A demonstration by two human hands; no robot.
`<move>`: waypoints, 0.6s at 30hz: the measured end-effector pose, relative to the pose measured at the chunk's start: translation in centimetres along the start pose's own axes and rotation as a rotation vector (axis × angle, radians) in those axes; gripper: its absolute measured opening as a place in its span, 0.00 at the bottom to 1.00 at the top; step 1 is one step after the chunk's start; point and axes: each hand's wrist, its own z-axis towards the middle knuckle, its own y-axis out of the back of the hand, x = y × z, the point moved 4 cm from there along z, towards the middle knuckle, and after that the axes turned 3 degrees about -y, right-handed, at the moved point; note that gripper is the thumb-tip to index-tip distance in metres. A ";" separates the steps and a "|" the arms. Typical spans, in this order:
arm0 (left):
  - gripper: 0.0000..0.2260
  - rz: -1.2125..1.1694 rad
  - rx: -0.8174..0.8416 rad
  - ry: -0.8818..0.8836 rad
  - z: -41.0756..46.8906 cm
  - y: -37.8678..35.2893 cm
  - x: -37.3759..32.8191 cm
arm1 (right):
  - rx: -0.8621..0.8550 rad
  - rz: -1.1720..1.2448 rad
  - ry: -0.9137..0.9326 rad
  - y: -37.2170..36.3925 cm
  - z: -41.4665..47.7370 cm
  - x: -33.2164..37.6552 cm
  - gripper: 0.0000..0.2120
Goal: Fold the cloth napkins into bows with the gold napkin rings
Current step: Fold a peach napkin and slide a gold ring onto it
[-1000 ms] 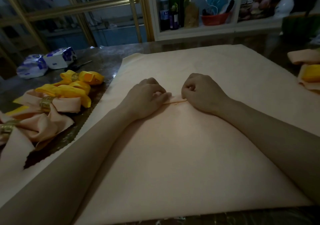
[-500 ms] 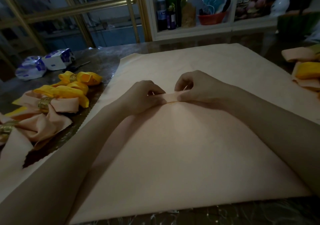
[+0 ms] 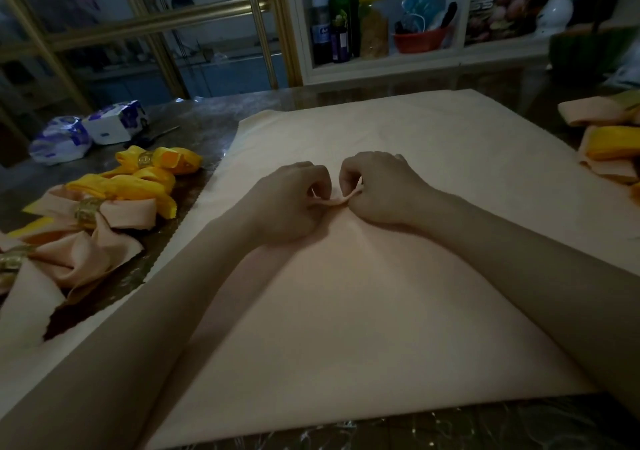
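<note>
Peach napkin [image 3: 398, 293] spread flat on a dark table [image 3: 207, 127]. Left hand [image 3: 291, 200] and right hand [image 3: 377, 186] meet at its centre, fingers closed, pinching a small fold. Finished bows [image 3: 114, 203] lie left.

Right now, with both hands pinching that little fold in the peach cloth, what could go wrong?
The pinched fold is small, so it could slip from the left hand or right hand and flatten. The peach napkin could also gather unevenly. The finished bows lie close by the left forearm, which might disturb them.
</note>
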 end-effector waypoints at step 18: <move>0.10 -0.104 -0.027 0.097 0.1 -0.2 1.0 | 0.103 0.256 -0.122 0.5 0.5 -2.0 0.11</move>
